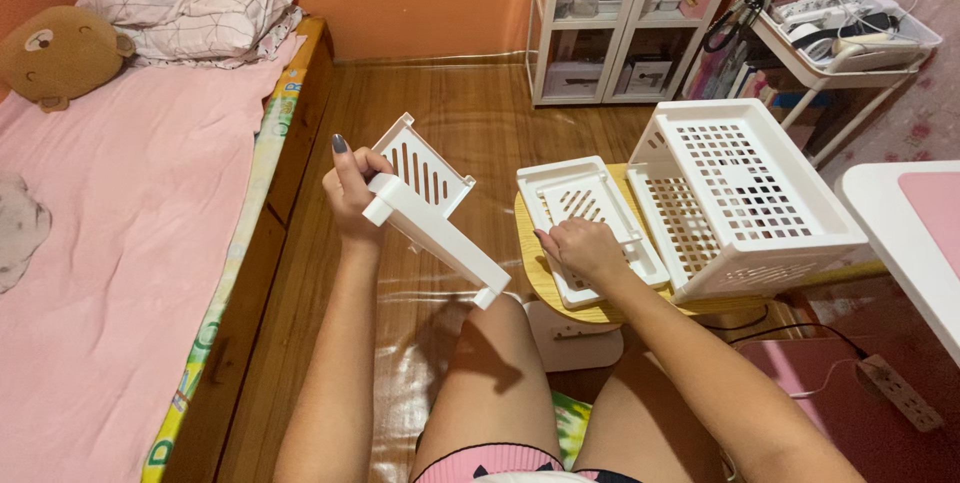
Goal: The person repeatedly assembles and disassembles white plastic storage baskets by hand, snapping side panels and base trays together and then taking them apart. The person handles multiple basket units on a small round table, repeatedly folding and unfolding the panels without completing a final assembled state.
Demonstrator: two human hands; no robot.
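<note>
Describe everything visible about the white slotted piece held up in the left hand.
The white slotted piece looks like moulded plastic: a tray-like panel with a raised rim and a row of narrow slots, joined to a long flat bar that slants down toward the knee. The left hand holds it in the air above the wooden floor, tilted. Nothing else touches it.

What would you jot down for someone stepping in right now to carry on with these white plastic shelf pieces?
Left hand: raised, grip closed on a white slotted side panel, held tilted above the floor.
Right hand: resting on a flat white slotted tray lying on the small round wooden table; whether it grips it is unclear.
Beside the tray, a stack of white perforated baskets leans tilted on the same table.
Done: nothing visibly joined yet; panel and tray are apart.
Left: probably fitting panel, tray and baskets together.
</note>
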